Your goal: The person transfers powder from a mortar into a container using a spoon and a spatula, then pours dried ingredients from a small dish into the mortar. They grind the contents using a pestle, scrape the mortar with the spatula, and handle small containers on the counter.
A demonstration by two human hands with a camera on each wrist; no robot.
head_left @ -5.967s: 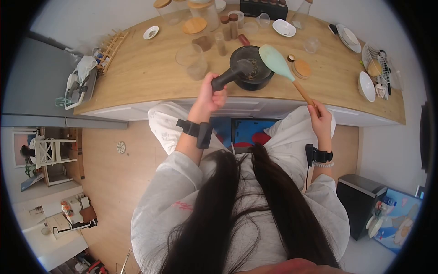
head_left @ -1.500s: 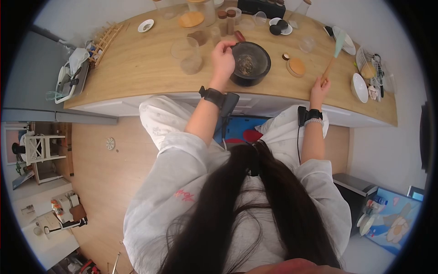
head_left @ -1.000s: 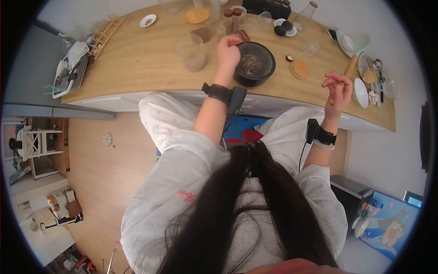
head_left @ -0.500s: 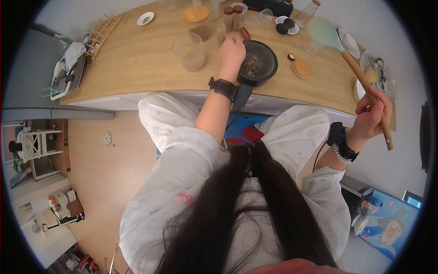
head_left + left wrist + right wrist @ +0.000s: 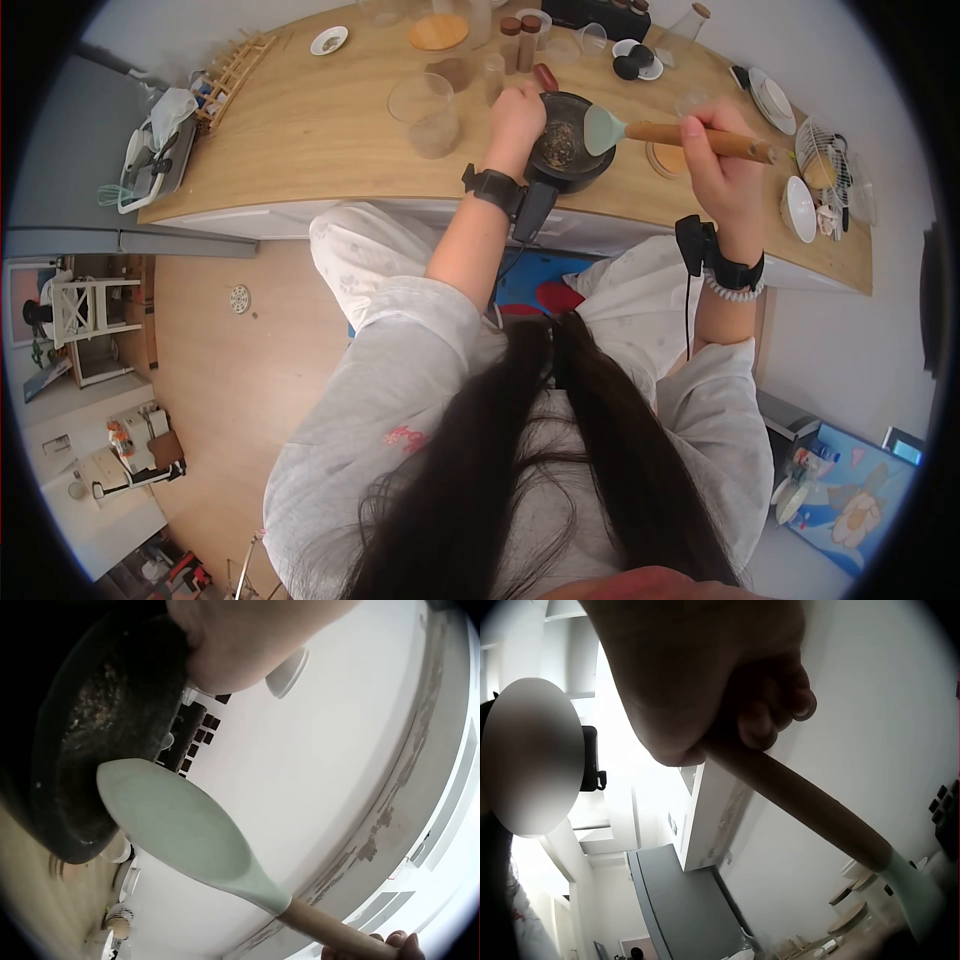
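Note:
A black mortar with dried brownish bits inside stands near the counter's front edge. My left hand grips its rim from the left, fingers partly hidden. My right hand holds the wooden handle of a mint-green silicone spatula, whose head reaches over the mortar's right rim. In the left wrist view the spatula's tip overlaps the mortar's opening. The right wrist view shows curled fingers around the handle. Behind to the right, a black pestle lies on a small white dish.
A clear cup stands left of the mortar. Behind it are brown-capped jars and a red-brown handle-like piece. Right of the mortar lies a wooden lid. A white bowl and wire basket are at the right end.
The pestle has gone from my left hand to the white dish, and that hand now grips the mortar. My right hand swung the spatula out right, regripped it, and brought its head back over the mortar.

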